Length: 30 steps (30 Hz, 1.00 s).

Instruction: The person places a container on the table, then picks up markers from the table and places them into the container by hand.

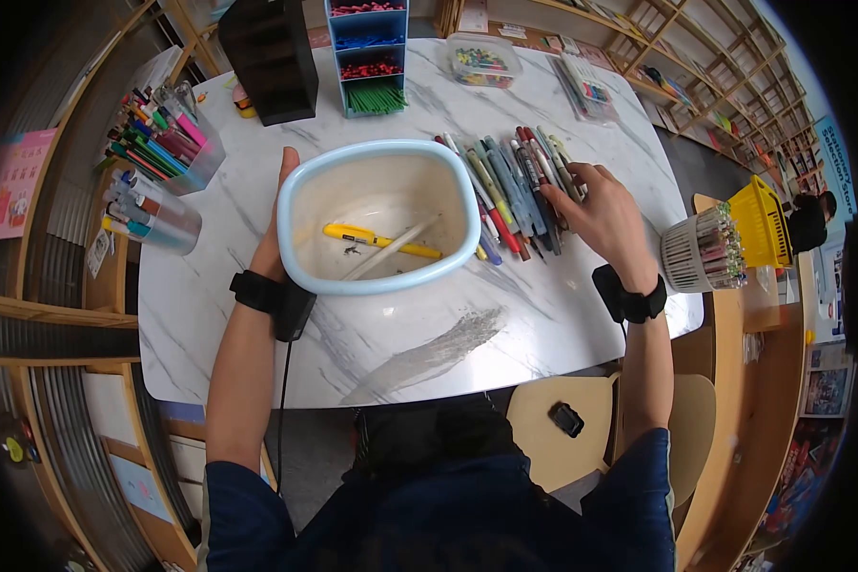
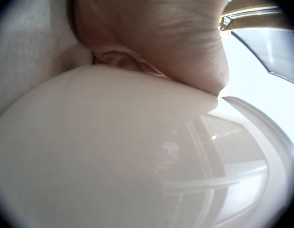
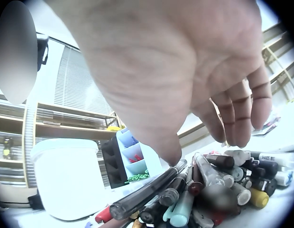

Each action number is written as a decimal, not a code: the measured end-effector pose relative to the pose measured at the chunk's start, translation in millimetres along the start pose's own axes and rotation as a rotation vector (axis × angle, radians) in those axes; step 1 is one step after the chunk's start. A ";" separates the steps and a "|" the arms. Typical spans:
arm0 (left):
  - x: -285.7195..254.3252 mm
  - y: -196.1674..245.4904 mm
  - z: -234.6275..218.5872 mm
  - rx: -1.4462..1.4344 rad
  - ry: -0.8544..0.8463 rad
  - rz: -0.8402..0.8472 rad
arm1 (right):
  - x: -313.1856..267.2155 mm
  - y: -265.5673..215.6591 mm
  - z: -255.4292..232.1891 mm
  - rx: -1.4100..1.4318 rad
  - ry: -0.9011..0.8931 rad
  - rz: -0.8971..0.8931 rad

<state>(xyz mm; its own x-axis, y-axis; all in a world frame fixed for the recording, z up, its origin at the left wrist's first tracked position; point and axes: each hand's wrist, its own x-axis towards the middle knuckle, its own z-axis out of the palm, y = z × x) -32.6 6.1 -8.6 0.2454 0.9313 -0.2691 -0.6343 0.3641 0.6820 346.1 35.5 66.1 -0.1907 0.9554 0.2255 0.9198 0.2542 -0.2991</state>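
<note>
Head view: the right hand (image 1: 605, 214) lies palm down over the near right part of a pile of pens (image 1: 515, 191) spread on the marble table (image 1: 429, 353). Its fingers are loosely curled, slightly apart, with the tips touching the pens at the far right of the pile; whether any pen is pinched cannot be told. In the right wrist view the fingertips (image 3: 242, 128) hang just above the caps and the thumb tip meets a dark clear-barrelled pen (image 3: 147, 190). The wrist is bent back, the forearm running toward the near right edge of the table.

The left hand (image 1: 275, 229) stands on edge against the left wall of a pale blue basin (image 1: 300, 186), fingers straight and together, pointing to the far side, palm pressed flat to the plastic. The left wrist view shows the palm (image 2: 151, 42) on the basin's curved wall. Its forearm runs straight back to the near edge.

Inside the basin lie a yellow pen (image 1: 377, 238) and a white pen (image 1: 391, 248), crossing. The basin sits mid-table, just left of the pile.
</note>
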 end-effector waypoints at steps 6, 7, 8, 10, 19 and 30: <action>2.4 -1.5 6.0 -0.045 0.050 -0.040 | 3.2 -14.0 7.1 -0.081 -0.051 -0.014; 2.3 -1.2 6.1 -0.052 0.031 -0.044 | 4.2 -14.2 9.0 -0.098 -0.045 -0.014; 3.8 -1.5 3.3 -0.052 0.031 -0.044 | 4.5 -14.6 10.7 -0.098 -0.045 -0.015; 7.4 -2.3 -2.7 -0.055 -0.001 -0.038 | 5.0 -15.0 14.4 -0.144 -0.005 -0.037; 1.1 3.2 4.3 0.117 0.012 0.045 | 4.5 -11.0 31.1 -0.230 0.141 -0.157; 12.6 -1.4 -10.7 -0.021 -0.128 -0.019 | 11.9 -6.3 33.9 -0.134 0.091 -0.120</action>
<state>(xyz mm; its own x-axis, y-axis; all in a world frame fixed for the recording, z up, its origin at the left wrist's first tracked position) -36.5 17.2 -20.2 0.3483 0.9176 -0.1916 -0.6436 0.3827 0.6628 326.4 50.3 39.3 -0.2758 0.9004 0.3366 0.9309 0.3374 -0.1399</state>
